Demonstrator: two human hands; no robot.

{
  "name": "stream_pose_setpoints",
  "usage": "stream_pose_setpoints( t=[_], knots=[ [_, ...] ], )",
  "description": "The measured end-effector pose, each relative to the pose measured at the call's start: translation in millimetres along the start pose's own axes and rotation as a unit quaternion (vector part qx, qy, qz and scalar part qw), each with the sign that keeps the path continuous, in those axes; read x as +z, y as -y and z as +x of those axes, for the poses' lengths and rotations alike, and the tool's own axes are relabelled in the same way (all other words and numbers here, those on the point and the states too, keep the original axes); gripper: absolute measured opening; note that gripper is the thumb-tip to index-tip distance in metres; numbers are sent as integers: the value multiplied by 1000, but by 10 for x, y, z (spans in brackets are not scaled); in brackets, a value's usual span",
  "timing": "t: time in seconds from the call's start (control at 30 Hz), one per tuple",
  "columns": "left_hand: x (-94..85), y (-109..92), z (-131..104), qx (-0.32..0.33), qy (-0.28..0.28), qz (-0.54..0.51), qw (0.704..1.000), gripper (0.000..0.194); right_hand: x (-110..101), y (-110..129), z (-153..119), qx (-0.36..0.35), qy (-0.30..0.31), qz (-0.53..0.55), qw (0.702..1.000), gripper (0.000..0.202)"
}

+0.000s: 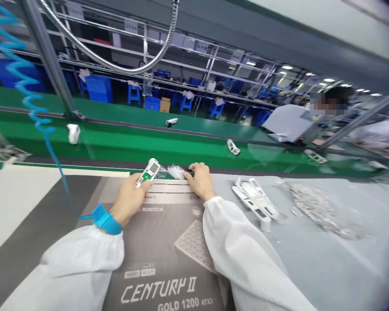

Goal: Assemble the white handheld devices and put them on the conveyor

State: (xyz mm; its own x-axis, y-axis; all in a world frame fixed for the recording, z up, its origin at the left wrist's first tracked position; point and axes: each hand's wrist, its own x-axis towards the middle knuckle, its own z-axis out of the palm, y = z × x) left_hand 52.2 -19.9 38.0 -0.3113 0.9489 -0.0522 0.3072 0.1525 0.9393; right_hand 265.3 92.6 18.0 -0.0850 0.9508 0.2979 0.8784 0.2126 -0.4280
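My left hand (pixel 132 195), with a blue strap at its wrist, grips a white handheld device (pixel 148 172) that shows a small grey screen and a green circuit board. My right hand (pixel 200 179) has its fingers curled at a small clear plastic bag (pixel 176 171) near the mat's back edge; thumb and forefinger touch the bag. Under both arms lies a dark printed cardboard sheet (pixel 162 242). Right of my right arm, several white plastic shells (pixel 257 198) are piled on the grey surface.
A clear bag of small parts (pixel 322 209) lies at the right. Behind runs a green conveyor (pixel 123 149) carrying white housings (pixel 73 133). A coiled blue cord (pixel 35 108) hangs at the left. A person (pixel 372 134) sits at the far right.
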Motion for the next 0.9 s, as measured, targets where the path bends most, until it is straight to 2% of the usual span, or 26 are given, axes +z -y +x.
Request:
stream_pose_setpoints(
  t=[0.1,0.27,0.33,0.4,0.53,0.7,0.83,0.9],
  knots=[
    [-36,-22,15,-11,-2,-12,1000,29,-353,-363,-144,12,-8,-43,999,25],
    [-53,-76,-2,-24,0,-14,1000,34,-1165,-1206,-440,92,-9,-127,988,31],
    [-45,-94,-22,-27,7,-14,1000,36,-1351,-1428,-507,110,21,-149,982,29],
    [-36,-109,-43,-31,13,-12,999,37,-1395,-1521,-537,107,63,-158,979,26],
    [-28,-112,-59,-39,12,-7,999,36,-1269,-1455,-482,89,118,-195,970,24],
    [-37,-69,-30,-25,3,-22,999,32,-1257,-1196,-383,84,90,-278,953,32],
    [-35,-51,-11,-9,-3,-44,999,27,-1141,-708,-465,3,58,-299,952,34],
    [-34,-46,-9,-16,-10,-60,998,26,-967,-380,-567,-66,94,-290,950,33]
  ],
)
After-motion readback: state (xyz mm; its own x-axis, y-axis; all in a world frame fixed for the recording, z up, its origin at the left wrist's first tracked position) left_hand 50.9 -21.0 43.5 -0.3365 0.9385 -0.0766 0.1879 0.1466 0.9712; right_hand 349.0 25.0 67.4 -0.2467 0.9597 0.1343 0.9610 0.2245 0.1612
